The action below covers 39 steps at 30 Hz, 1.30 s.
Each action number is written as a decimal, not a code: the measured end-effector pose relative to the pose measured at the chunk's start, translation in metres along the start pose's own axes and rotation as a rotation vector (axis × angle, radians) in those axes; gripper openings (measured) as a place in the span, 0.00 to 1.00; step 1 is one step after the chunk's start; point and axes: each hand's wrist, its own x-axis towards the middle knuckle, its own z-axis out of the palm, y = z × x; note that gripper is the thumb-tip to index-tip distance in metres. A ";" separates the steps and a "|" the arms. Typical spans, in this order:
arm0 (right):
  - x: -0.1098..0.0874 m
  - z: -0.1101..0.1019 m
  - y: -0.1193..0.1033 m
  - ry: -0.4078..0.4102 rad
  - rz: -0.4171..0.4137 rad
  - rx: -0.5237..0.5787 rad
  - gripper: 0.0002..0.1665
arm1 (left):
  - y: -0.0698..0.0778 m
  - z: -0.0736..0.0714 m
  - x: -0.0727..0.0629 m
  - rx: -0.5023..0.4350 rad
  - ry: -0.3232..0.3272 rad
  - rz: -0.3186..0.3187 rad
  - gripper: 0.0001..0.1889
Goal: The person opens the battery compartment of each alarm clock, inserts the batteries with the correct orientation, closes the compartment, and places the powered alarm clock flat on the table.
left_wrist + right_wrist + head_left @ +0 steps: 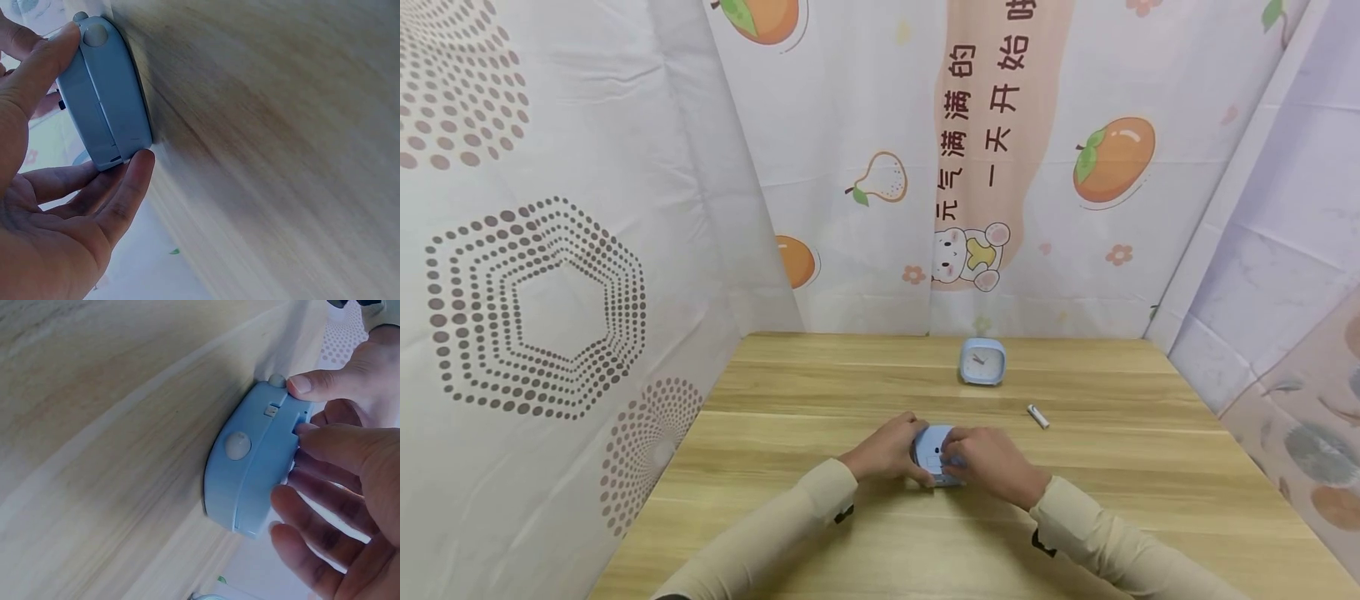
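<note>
A light blue alarm clock (pixel 932 437) lies face down on the wooden table, its back turned up. My left hand (pixel 886 450) grips it by the side, thumb near a round foot (pixel 95 35) and fingertips under the opposite edge in the left wrist view. Over the clock's back is my right hand (pixel 991 462), its thumb tip at a notch in the back edge in the right wrist view. The other fingers bend close to the back. A small white switch (pixel 271 410) shows on the casing (pixel 269 462). My right fingers hide part of the back.
A second light blue clock (pixel 982 362) stands upright near the table's far edge, its white face toward me. A white battery (pixel 1037 416) lies to the right of my hands. Printed curtains (pixel 865 250) hang behind and beside the wooden table (pixel 820 383).
</note>
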 end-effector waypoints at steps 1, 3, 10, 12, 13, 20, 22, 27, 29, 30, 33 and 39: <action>0.000 0.000 0.000 0.002 -0.013 -0.005 0.05 | 0.000 0.000 0.000 0.001 0.001 0.000 0.53; -0.001 0.002 0.001 0.017 -0.043 -0.006 0.03 | 0.001 0.000 0.000 0.000 0.003 -0.001 0.53; -0.003 0.006 0.003 0.048 -0.106 0.001 0.03 | 0.004 0.000 -0.002 0.024 0.008 -0.001 0.52; -0.002 0.006 0.003 0.040 -0.120 -0.017 0.03 | 0.004 0.000 -0.002 0.029 0.007 -0.003 0.52; -0.002 0.006 0.002 0.035 -0.126 -0.028 0.04 | 0.004 0.000 -0.003 0.031 0.006 -0.005 0.52; -0.003 0.008 0.001 0.058 -0.144 -0.097 0.05 | 0.005 -0.001 -0.002 0.050 -0.009 -0.015 0.52; -0.003 0.009 0.001 0.080 -0.146 -0.097 0.05 | 0.005 -0.001 -0.001 0.051 -0.013 -0.016 0.51; -0.005 0.012 0.002 0.107 -0.149 -0.092 0.05 | 0.005 0.000 -0.002 0.036 -0.007 -0.010 0.51; -0.005 0.013 0.002 0.117 -0.154 -0.086 0.05 | 0.005 0.001 -0.002 0.042 -0.002 -0.006 0.51; -0.005 0.013 0.002 0.123 -0.157 -0.083 0.04 | 0.005 0.001 -0.001 0.050 0.001 -0.004 0.50; -0.005 0.013 0.002 0.136 -0.175 -0.076 0.04 | 0.006 0.002 -0.001 0.065 0.008 -0.005 0.49; -0.006 0.012 0.004 0.146 -0.201 -0.070 0.04 | 0.006 0.003 0.000 0.060 0.011 -0.011 0.48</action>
